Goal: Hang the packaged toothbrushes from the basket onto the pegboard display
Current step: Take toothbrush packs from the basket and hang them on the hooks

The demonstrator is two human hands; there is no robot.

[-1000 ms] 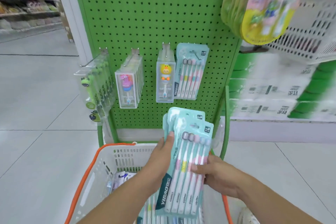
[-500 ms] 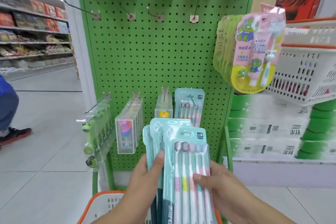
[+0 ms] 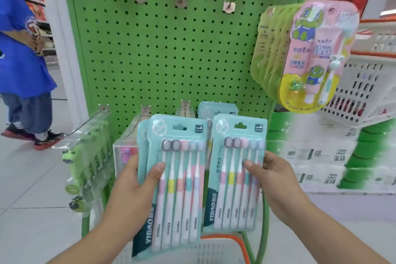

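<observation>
Holding teal toothbrush packs upright before the green pegboard (image 3: pixel 171 53), the left hand (image 3: pixel 137 191) grips a small stack (image 3: pixel 177 180), thumb across the front pack, while the right hand (image 3: pixel 276 186) grips a single pack (image 3: pixel 236 173) just beside it. Another teal pack (image 3: pixel 216 108) already hangs on the board behind them. The basket (image 3: pixel 216 248) sits below, its contents hidden.
</observation>
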